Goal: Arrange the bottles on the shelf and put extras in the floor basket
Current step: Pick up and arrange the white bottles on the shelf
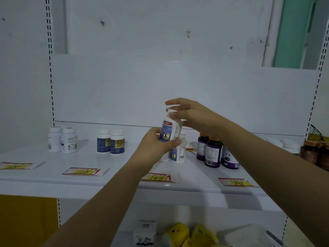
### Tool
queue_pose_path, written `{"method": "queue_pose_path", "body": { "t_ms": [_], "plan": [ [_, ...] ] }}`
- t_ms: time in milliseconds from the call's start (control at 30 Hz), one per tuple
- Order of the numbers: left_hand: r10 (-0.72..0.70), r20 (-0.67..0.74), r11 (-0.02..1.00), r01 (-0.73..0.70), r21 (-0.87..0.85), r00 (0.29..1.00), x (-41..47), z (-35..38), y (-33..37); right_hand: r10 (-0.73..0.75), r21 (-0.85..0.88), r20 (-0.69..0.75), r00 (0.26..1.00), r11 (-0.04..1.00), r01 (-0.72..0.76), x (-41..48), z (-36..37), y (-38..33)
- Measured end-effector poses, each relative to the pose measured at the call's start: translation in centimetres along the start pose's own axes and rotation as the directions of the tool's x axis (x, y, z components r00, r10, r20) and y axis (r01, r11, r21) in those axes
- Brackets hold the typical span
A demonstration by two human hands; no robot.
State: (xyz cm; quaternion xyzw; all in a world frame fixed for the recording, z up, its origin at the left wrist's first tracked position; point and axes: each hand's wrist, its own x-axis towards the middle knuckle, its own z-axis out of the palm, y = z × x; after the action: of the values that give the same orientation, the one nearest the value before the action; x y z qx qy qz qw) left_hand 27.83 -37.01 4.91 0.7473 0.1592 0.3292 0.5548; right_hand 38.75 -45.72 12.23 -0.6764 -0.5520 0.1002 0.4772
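— Where is the bottle just now?
— It's not standing anywhere. The person is holding a white bottle [171, 130] with a blue label up in the air, close to upright, over the middle of the shelf [85, 157].
— Which hand is holding it?
— Both. The left hand [156, 145] is wrapping round the lower half, its fingers [175, 142] curling across the near side under the label. The right hand [194, 118] is reaching over the top from the right with its fingers [178, 115] lying on the cap. It's blurred there, but they seem to be pinching the cap, with one finger sticking out above it.
— What is standing underneath?
— A matching bottle [178, 155] is standing on the shelf just below, partly hiding behind the left hand. To the left a blue-labelled pair [111, 142] is standing side by side, touching, and further left there's a white pair [61, 139]. To the right, dark purple bottles [211, 153] are clustering under the right forearm, and brown jars [315, 154] are sitting at the far right edge.
— And along the front?
— Red-and-yellow price tags [156, 177] are lying flat along the near edge. Yellow packs [178, 232] and a white box [145, 232] are lying on the shelf beneath.
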Motion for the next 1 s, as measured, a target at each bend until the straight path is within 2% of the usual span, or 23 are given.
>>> {"method": "queue_pose_path", "body": {
  "t_ms": [133, 267, 367, 500, 600, 667, 733, 900, 1000],
  "plan": [
    [0.056, -0.115, 0.997, -0.049, 0.066, 0.992, 0.1, 0.5, 0.7, 0.020, -0.125, -0.090, 0.996, 0.992, -0.031, 0.6, 0.9, -0.1],
    [0.061, -0.031, 0.997, -0.059, 0.059, 0.998, -0.2, 0.2, 0.7, -0.006, -0.080, -0.097, 0.995, 0.997, -0.002, 0.8, 0.3, -0.5],
    [0.067, 0.014, 0.994, -0.068, 0.084, 0.998, -0.4, -0.3, 0.5, -0.002, -0.009, -0.047, 0.999, 1.000, 0.001, 0.7, -0.1, -0.3],
    [0.041, -0.033, 0.996, -0.038, 0.087, 0.999, -0.3, 0.1, 0.4, 0.044, 0.169, -0.008, 0.999, 0.985, -0.042, 0.7, 0.5, 0.5],
    [0.038, -0.090, 0.994, -0.028, 0.109, 0.995, -0.3, 0.5, 0.3, 0.028, -0.003, -0.057, 0.998, 1.000, -0.028, 0.6, 1.2, 0.8],
    [0.043, -0.090, 0.995, -0.034, 0.095, 0.995, -0.3, 0.5, 0.3, 0.003, -0.018, -0.099, 0.995, 1.000, -0.004, 0.6, 1.3, 1.0],
    [0.037, -0.057, 0.997, -0.033, 0.068, 0.998, -0.3, 0.5, 0.3, -0.003, 0.060, -0.101, 0.995, 0.998, 0.009, 0.4, 1.0, 1.2],
    [-0.055, 0.056, 0.990, 0.062, -0.130, 0.997, -0.2, -0.2, 0.3, 0.004, 0.197, -0.045, 0.999, 0.980, 0.005, 0.4, 0.6, 1.7],
    [-0.016, 0.001, 0.996, 0.016, -0.090, 1.000, -0.1, -0.3, 0.3, 0.017, 0.152, -0.051, 0.999, 0.988, -0.009, 0.5, 0.9, 1.7]
  ]
}}
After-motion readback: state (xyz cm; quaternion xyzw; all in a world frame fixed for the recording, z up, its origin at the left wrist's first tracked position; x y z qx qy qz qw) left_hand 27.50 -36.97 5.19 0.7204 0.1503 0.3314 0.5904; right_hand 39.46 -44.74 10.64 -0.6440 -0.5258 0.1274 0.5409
